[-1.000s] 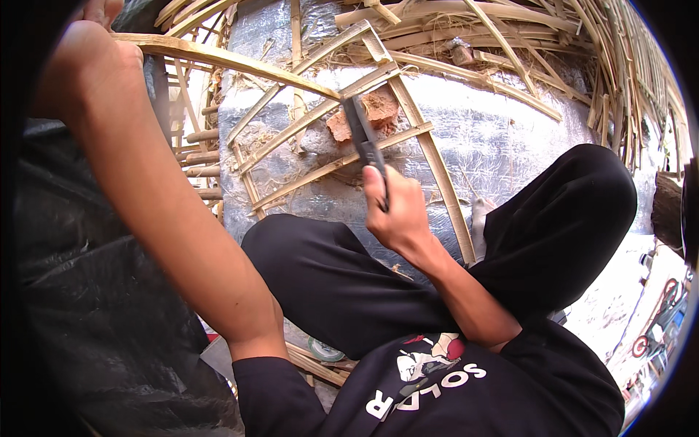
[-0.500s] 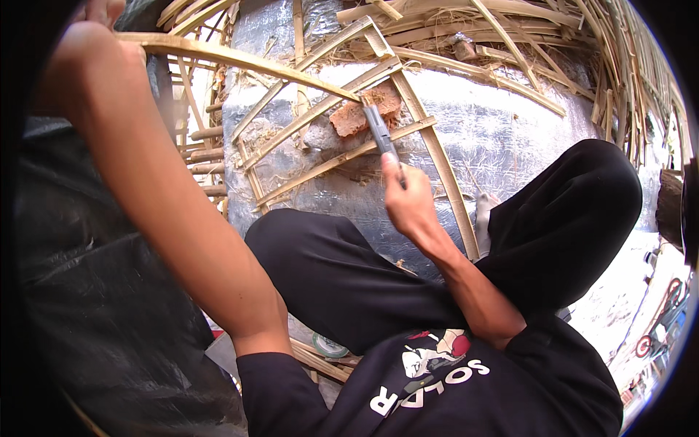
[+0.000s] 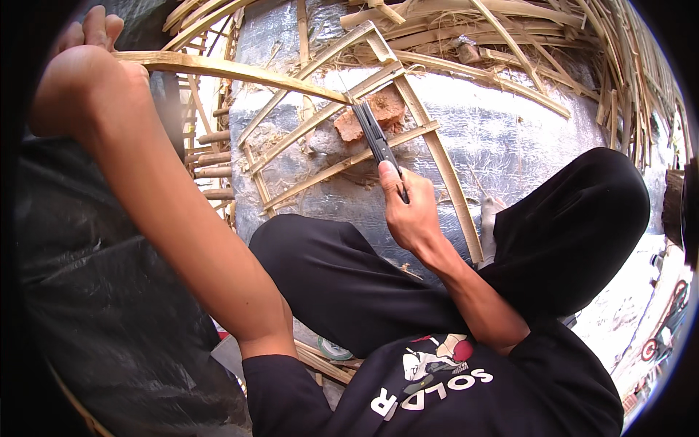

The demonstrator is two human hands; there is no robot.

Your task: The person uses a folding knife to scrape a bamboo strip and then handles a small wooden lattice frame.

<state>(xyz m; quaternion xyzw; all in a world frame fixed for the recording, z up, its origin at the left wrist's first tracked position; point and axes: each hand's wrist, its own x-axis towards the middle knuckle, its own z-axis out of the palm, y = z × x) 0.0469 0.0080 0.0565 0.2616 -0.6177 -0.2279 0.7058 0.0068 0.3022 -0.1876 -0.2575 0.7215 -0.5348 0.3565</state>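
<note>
1. Bamboo strip (image 3: 240,71): a long, pale, curved strip running from the upper left toward the centre, where its far end meets the dark tool.
2. Dark tool (image 3: 378,138): a slim, black, blade-like implement, tilted, its tip touching the end of the bamboo strip just above a reddish brick fragment (image 3: 375,116).
3. Right hand (image 3: 408,211): fingers clamped on the lower part of the dark tool, thumb lying along its shaft.
4. Left hand (image 3: 91,69): raised at upper left, fingers closed around the near end of the bamboo strip; fingertips show above the strip.
5. Bamboo frame (image 3: 429,146): flat slats joined into a lattice, lying behind the tool on a silvery sheet (image 3: 510,138).
6. Black trousers (image 3: 568,218): bent knees, below and to the right of the frame.
7. Loose bamboo strips (image 3: 582,44): heaped along the upper right rim.
8. Black plastic sheet (image 3: 102,291): fills the lower left.
</note>
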